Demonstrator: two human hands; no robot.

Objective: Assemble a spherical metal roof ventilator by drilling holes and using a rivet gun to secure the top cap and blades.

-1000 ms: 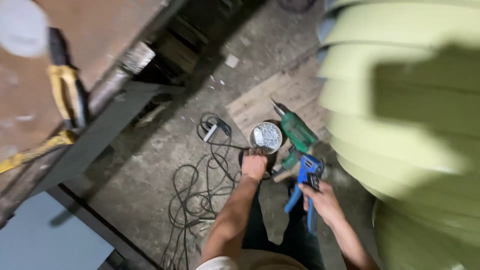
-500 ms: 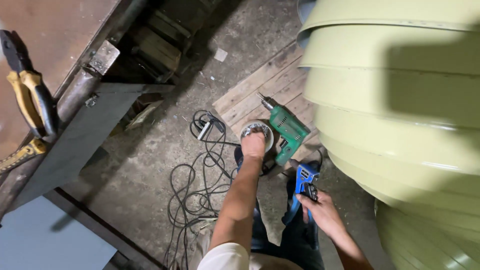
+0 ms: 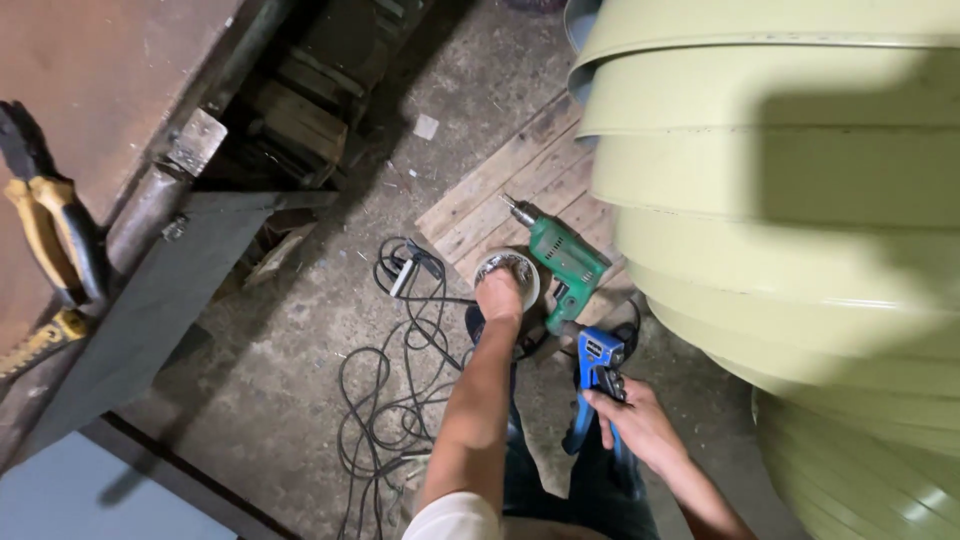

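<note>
The left hand [image 3: 498, 296] reaches into a small round metal tin [image 3: 508, 272] on the floor; its fingers are hidden. The right hand [image 3: 640, 425] has its fingers closed around a blue hand tool [image 3: 596, 372], beside a green power drill [image 3: 566, 262].

Workshop: bare concrete floor [image 3: 250, 400], steel workbench [image 3: 130, 100] with pliers [image 3: 55, 240], green electric drill [image 3: 565, 262] on a wooden pallet [image 3: 500, 190], tangled cables [image 3: 390, 400], stacked sheet-metal panels [image 3: 780, 200] were present

Drill [image 3: 566, 264] lies on pallet [image 3: 500, 195] at mid-floor, round tin [image 3: 507, 272] just left of it under the left hand [image 3: 498, 297], cable tangle [image 3: 395, 390] further left, riveter [image 3: 597, 375] in the right hand [image 3: 638, 425] nearer, stacked panels [image 3: 790, 220] right, pliers [image 3: 55, 235] on the bench [image 3: 110, 80] far left.
</note>
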